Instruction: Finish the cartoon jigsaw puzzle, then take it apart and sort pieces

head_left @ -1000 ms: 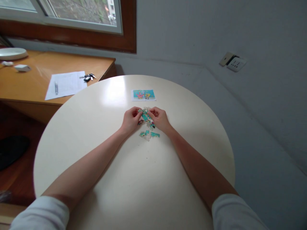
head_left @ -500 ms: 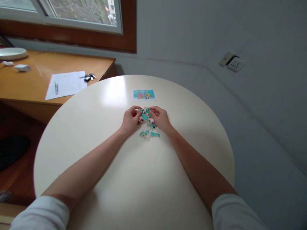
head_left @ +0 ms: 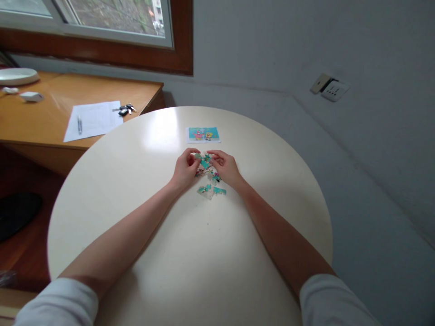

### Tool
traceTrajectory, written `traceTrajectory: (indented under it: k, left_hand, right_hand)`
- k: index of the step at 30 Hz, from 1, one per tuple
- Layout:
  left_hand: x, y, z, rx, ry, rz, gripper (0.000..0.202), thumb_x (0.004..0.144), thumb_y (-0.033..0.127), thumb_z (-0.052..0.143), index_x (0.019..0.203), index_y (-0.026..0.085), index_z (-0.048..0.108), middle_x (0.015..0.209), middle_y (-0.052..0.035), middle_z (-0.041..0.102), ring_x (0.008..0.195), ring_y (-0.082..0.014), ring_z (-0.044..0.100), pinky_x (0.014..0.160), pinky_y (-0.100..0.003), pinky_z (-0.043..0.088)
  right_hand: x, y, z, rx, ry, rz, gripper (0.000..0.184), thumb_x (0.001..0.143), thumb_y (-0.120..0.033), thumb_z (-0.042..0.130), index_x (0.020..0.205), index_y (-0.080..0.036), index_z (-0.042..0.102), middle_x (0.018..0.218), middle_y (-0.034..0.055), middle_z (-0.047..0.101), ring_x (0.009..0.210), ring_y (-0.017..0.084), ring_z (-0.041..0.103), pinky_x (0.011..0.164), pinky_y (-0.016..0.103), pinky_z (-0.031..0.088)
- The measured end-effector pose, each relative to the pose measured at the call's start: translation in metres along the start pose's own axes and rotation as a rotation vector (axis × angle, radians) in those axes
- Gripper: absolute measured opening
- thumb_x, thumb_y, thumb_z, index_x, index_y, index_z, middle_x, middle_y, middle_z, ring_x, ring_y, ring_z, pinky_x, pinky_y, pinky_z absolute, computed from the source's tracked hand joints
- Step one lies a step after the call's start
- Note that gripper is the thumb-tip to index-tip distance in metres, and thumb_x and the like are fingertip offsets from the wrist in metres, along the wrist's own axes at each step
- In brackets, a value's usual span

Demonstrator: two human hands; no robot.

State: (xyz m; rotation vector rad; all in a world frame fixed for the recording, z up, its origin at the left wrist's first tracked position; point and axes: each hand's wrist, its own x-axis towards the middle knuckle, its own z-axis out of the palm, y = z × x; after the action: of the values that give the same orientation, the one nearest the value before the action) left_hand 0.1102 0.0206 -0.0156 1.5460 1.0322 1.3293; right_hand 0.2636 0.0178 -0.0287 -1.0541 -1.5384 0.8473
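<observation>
On the round white table, my left hand (head_left: pixel 185 169) and my right hand (head_left: pixel 227 168) face each other over a small heap of jigsaw puzzle pieces (head_left: pixel 204 171). Thumb and fingers of my left hand are pinched on the left edge of some teal puzzle pieces (head_left: pixel 205 161). At the right edge of these pieces, the fingers of my right hand are pinched too; the exact piece between them is partly hidden. Nearer to me lies a separate group of teal and grey puzzle pieces (head_left: pixel 206 190). Beyond my hands is a picture card (head_left: pixel 204 134) with pink and yellow cartoon figures on teal.
The round white table (head_left: pixel 163 262) stands against a wooden desk (head_left: pixel 136 86) at the left. On the desk lie a paper sheet (head_left: pixel 97 120), a pen (head_left: pixel 79 124) and keys (head_left: pixel 125 109). A wall socket (head_left: pixel 335 91) is at the right.
My right hand has shifted slightly, its index finger reaching further left over the top of the pieces. My left hand has barely moved. The card and the nearer pieces stay put.
</observation>
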Motion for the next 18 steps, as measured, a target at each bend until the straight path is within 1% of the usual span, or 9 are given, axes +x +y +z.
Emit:
traceTrajectory:
  k: [2,5,8,10,15,18]
  left_hand:
    - [-0.0006,0.0021,-0.0005,0.022,-0.003,0.012,0.017,0.072,0.016,0.056,0.088,0.019,0.059,0.051,0.0068,0.044,0.047,-0.0085,0.042,0.047,-0.021,0.034]
    - [-0.0012,0.0034,-0.0006,0.052,-0.037,0.018,0.023,0.074,0.014,0.05,0.091,0.017,0.064,0.062,0.0021,0.057,0.056,-0.0102,0.05,0.055,-0.022,0.04]
    - [-0.0005,0.0008,0.0,0.078,-0.03,0.024,0.026,0.074,0.014,0.046,0.089,0.016,0.068,0.077,-0.0026,0.066,0.07,-0.0129,0.056,0.064,-0.024,0.044]
    - [0.0004,-0.0017,0.0006,0.083,-0.005,0.02,0.025,0.074,0.015,0.046,0.085,0.015,0.069,0.079,-0.0035,0.067,0.073,-0.0138,0.058,0.066,-0.025,0.045]
    - [0.0007,-0.0015,0.0013,0.075,0.016,-0.005,0.017,0.071,0.018,0.051,0.074,0.014,0.067,0.072,-0.0026,0.066,0.066,-0.0131,0.057,0.063,-0.024,0.045]
    - [-0.0005,0.0018,0.0011,0.087,0.003,0.003,0.015,0.071,0.026,0.057,0.071,0.013,0.065,0.067,-0.0021,0.064,0.059,-0.0117,0.053,0.057,-0.023,0.042]
  right_hand:
    - [-0.0001,0.0007,0.0004,0.022,-0.005,0.004,0.032,0.074,-0.034,0.059,0.102,-0.018,0.061,0.073,-0.0002,0.058,0.065,0.012,0.055,0.063,0.026,0.048]
    - [-0.0002,0.0001,0.001,0.069,-0.003,0.005,0.031,0.072,-0.031,0.061,0.1,-0.019,0.06,0.071,-0.0016,0.057,0.063,0.011,0.054,0.06,0.025,0.047]
    - [-0.0002,-0.0014,0.0014,0.109,0.001,-0.005,0.03,0.07,-0.029,0.063,0.097,-0.019,0.059,0.07,-0.0021,0.056,0.062,0.011,0.055,0.059,0.025,0.046]
    - [-0.0002,-0.0021,0.0017,0.119,-0.001,-0.012,0.029,0.07,-0.029,0.063,0.097,-0.019,0.059,0.07,-0.0019,0.057,0.063,0.011,0.056,0.06,0.025,0.046]
    - [-0.0003,-0.0023,0.0025,0.116,0.016,-0.019,0.028,0.071,-0.033,0.064,0.095,-0.019,0.059,0.071,-0.0011,0.057,0.064,0.012,0.056,0.061,0.026,0.047]
    - [-0.0006,-0.0028,0.0023,0.095,0.012,-0.013,0.03,0.07,-0.035,0.065,0.095,-0.019,0.059,0.072,-0.0007,0.057,0.064,0.012,0.056,0.062,0.027,0.048]
